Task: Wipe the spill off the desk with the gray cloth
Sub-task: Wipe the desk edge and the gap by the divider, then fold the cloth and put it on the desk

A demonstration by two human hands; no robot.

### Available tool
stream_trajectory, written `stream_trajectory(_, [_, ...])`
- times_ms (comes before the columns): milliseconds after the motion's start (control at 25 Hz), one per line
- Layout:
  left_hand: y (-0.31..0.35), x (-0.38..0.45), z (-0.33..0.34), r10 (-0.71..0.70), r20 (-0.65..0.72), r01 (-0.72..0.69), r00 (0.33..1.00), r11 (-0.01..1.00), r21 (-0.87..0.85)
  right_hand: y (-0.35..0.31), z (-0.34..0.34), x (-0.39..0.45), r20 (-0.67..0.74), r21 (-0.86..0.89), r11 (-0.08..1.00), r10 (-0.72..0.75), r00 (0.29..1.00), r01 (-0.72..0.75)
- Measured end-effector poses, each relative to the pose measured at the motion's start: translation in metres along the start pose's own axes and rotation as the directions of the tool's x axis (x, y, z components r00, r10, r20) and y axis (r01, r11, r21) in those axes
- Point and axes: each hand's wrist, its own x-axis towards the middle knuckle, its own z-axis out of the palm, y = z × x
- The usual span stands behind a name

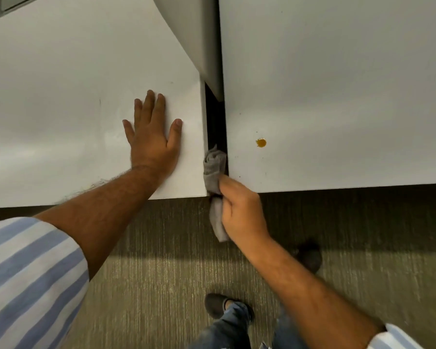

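Two white desks stand side by side above a ribbed carpet, a narrow dark gap between them. On the right desk, an amber spill sits near the front-left corner. The right hand, fingers curled closed, grips the gray cloth at that corner. The cloth is bunched lengthwise, running front to back, its far end pointing into the gap. The left hand lies flat, fingers spread, near the left desk's front-right corner, holding nothing.

Right hand hides the gray cloth's middle.
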Motion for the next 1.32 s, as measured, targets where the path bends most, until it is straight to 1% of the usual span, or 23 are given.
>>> stream_trajectory(80, [0.000, 0.001, -0.001, 0.003, 0.004, -0.003, 1.000, 1.000, 0.000, 0.019, -0.003, -0.043, 0.193, 0.017, 0.999, 0.030, 0.981, -0.033])
stream_trajectory(120, [0.000, 0.000, -0.001, 0.005, 0.006, -0.005, 1.000, 1.000, -0.002, 0.028, -0.003, -0.061, 0.241, -0.012, 0.997, 0.071, 0.968, -0.071])
stream_trajectory(160, [0.000, 0.000, -0.002, 0.007, 0.008, -0.007, 1.000, 1.000, -0.003, 0.037, -0.002, -0.076, 0.220, -0.036, 0.992, 0.123, 0.968, -0.118])
stream_trajectory(200, [0.001, 0.000, -0.002, 0.009, 0.009, -0.009, 1.000, 1.000, 0.000, 0.045, -0.001, -0.088, 0.143, -0.032, 0.982, 0.190, 0.971, -0.187])
stream_trajectory(280, [0.001, -0.001, -0.002, 0.011, 0.001, -0.011, 1.000, 1.000, 0.000, 0.053, -0.003, -0.102, -0.038, 0.061, 0.938, 0.344, 0.938, -0.341])
stream_trajectory(320, [0.001, -0.001, -0.002, 0.008, -0.002, -0.008, 1.000, 1.000, -0.006, 0.055, -0.004, -0.104, -0.083, 0.124, 0.912, 0.402, 0.912, -0.391])
stream_trajectory(520, [0.005, -0.013, -0.005, 0.040, -0.052, -0.044, 0.998, 0.997, -0.063, 0.043, -0.009, -0.098, -0.136, 0.422, 0.807, 0.508, 0.850, -0.414])
stream_trajectory(600, [0.004, -0.037, -0.007, 0.088, -0.034, -0.090, 0.996, 0.994, -0.068, 0.029, -0.011, -0.101, -0.130, 0.564, 0.722, 0.557, 0.820, -0.401])
stream_trajectory(680, [-0.004, -0.081, -0.013, 0.177, 0.008, -0.176, 0.984, 0.981, -0.085, 0.009, -0.008, -0.110, -0.077, 0.687, 0.620, 0.580, 0.811, -0.379])
stream_trajectory(720, [-0.011, -0.111, -0.016, 0.210, 0.030, -0.202, 0.977, 0.965, -0.169, -0.002, -0.005, -0.118, -0.044, 0.728, 0.575, 0.583, 0.811, -0.374])
stream_trajectory(760, [-0.017, -0.147, -0.020, 0.218, 0.053, -0.188, 0.974, 0.923, -0.334, -0.015, 0.000, -0.128, -0.011, 0.761, 0.534, 0.578, 0.816, -0.367])
stream_trajectory(800, [-0.026, -0.185, -0.024, 0.197, 0.082, -0.120, 0.977, 0.826, -0.551, -0.029, 0.006, -0.139, 0.023, 0.791, 0.494, 0.565, 0.825, -0.360])
stream_trajectory(840, [-0.036, -0.220, -0.024, 0.143, 0.118, -0.009, 0.983, 0.672, -0.741, -0.040, 0.012, -0.150, 0.058, 0.816, 0.454, 0.551, 0.833, -0.358])
stream_trajectory(880, [-0.046, -0.254, -0.022, 0.045, 0.194, 0.146, 0.980, 0.498, -0.855, -0.050, 0.018, -0.161, 0.094, 0.838, 0.412, 0.538, 0.838, -0.358])
stream_trajectory(920, [-0.056, -0.286, -0.025, -0.025, 0.316, 0.309, 0.948, 0.301, -0.902, -0.061, 0.027, -0.172, 0.122, 0.854, 0.378, 0.522, 0.844, -0.357])
stream_trajectory(960, [-0.066, -0.312, -0.031, -0.039, 0.479, 0.480, 0.877, 0.092, -0.872, -0.072, 0.037, -0.183, 0.147, 0.863, 0.355, 0.505, 0.851, -0.360])
stream_trajectory(1000, [-0.076, -0.331, -0.037, 0.046, 0.640, 0.640, 0.767, -0.137, -0.756, -0.083, 0.047, -0.194, 0.178, 0.861, 0.345, 0.481, 0.859, -0.372])
stream_trajectory(1040, [-0.088, -0.345, -0.044, 0.178, 0.715, 0.728, 0.676, -0.307, -0.613, -0.093, 0.059, -0.203, 0.209, 0.856, 0.343, 0.455, 0.865, -0.387])
stream_trajectory(1080, [-0.101, -0.356, -0.054, 0.276, 0.709, 0.750, 0.649, -0.393, -0.533, -0.104, 0.071, -0.212, 0.229, 0.849, 0.348, 0.437, 0.870, -0.399])
stream_trajectory(1120, [-0.115, -0.362, -0.069, 0.313, 0.685, 0.742, 0.658, -0.426, -0.518, -0.114, 0.083, -0.218, 0.235, 0.838, 0.364, 0.431, 0.871, -0.406])
stream_trajectory(1160, [-0.126, -0.364, -0.085, 0.276, 0.663, 0.709, 0.696, -0.411, -0.573, -0.121, 0.092, -0.222, 0.236, 0.824, 0.386, 0.433, 0.870, -0.416])
stream_trajectory(1240, [-0.144, -0.362, -0.117, 0.169, 0.569, 0.593, 0.805, -0.271, -0.759, -0.133, 0.105, -0.229, 0.261, 0.784, 0.431, 0.423, 0.868, -0.446])
stream_trajectory(1320, [-0.160, -0.359, -0.144, 0.121, 0.526, 0.539, 0.842, -0.134, -0.832, -0.149, 0.112, -0.233, 0.319, 0.687, 0.529, 0.396, 0.861, -0.498])
